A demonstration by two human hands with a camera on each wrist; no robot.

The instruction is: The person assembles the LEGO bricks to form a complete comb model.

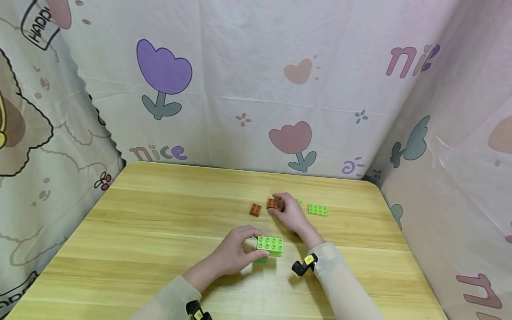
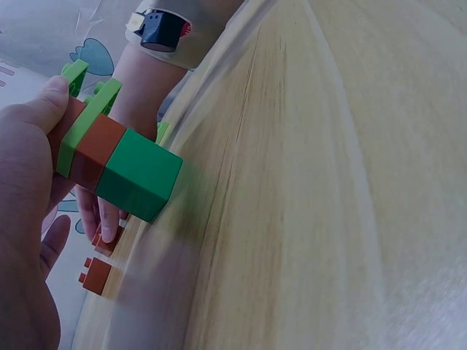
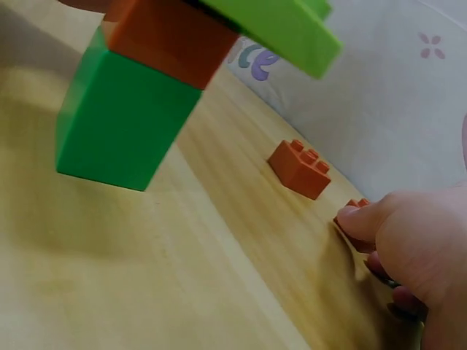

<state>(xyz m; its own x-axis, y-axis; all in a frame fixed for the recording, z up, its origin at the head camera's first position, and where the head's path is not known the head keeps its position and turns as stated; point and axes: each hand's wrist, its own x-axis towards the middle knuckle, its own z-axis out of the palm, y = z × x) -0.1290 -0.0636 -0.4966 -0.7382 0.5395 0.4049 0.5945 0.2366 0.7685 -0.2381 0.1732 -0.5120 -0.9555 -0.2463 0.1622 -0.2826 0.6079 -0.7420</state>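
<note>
My left hand (image 1: 229, 252) grips a stack of toy building bricks (image 1: 270, 245), holding it just above the table. In the left wrist view the stack has a dark green block (image 2: 142, 175) at one end, then reddish-brown bricks (image 2: 99, 150) alternating with lime-green plates. Farther back, my right hand (image 1: 292, 218) pinches a small reddish-brown brick (image 1: 272, 203) between thumb and fingers at the tabletop. Just left of it sits a second reddish-brown brick (image 1: 255, 210), studs up and apart from the hand. Part of the pinched brick is covered by the thumb in the right wrist view.
A lime-green brick (image 1: 318, 210) lies on the wooden table (image 1: 160, 213) to the right of my right hand. Another lime-green piece (image 1: 300, 202) is mostly hidden behind that hand. Printed cloth (image 1: 240, 80) hangs along the table's back and sides.
</note>
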